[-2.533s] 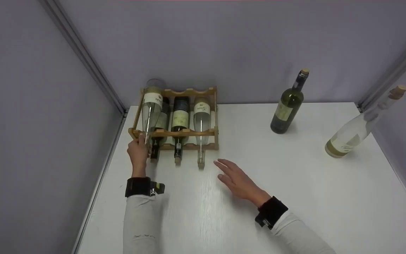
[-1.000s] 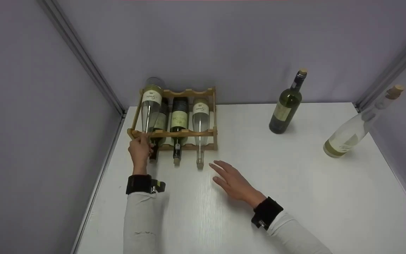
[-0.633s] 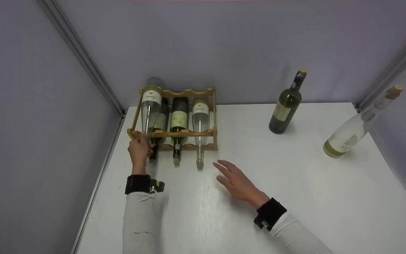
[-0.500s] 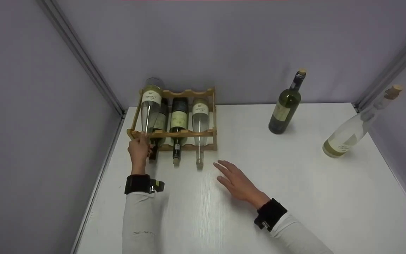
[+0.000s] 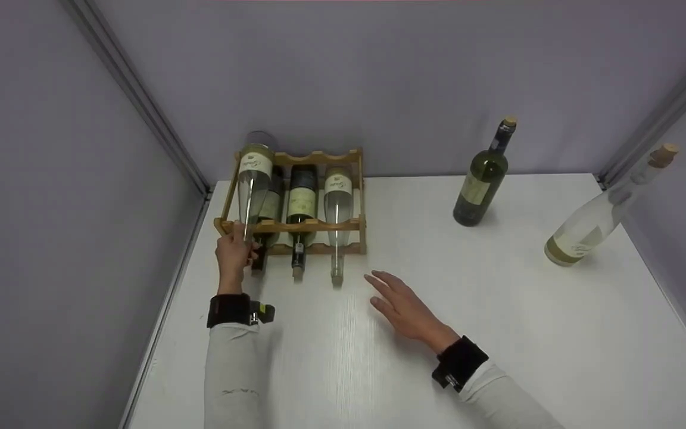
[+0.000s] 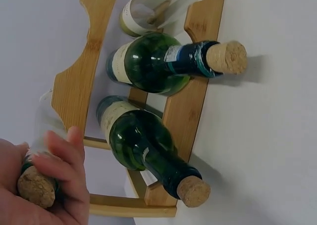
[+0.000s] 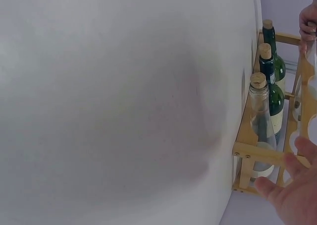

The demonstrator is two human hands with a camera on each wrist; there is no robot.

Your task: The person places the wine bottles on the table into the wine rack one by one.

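My left hand [image 5: 233, 255] grips the neck of a clear wine bottle [image 5: 253, 179] that lies in the top left notch of a wooden wine rack [image 5: 319, 226]. In the left wrist view the fingers curl round that neck, just behind its cork [image 6: 36, 187]. Below, the lower tier holds two green wine bottles [image 6: 143, 136] and one clear bottle [image 5: 338, 199], corks toward me. My right hand [image 5: 405, 310] hovers over the table, fingers spread and holding nothing, to the right of the rack. The right wrist view shows part of that hand [image 7: 292, 190] near the rack's end.
A green wine bottle [image 5: 481, 185] stands upright on the white table [image 5: 468, 286], right of the rack. Farther right stands a corked clear bottle [image 5: 587, 229]. Grey walls [image 5: 402, 83] close in the back and both sides.
The bottle in my left hand has turned slightly, so its label faces up more. The left hand stays at its neck. My right hand has shifted only a little.
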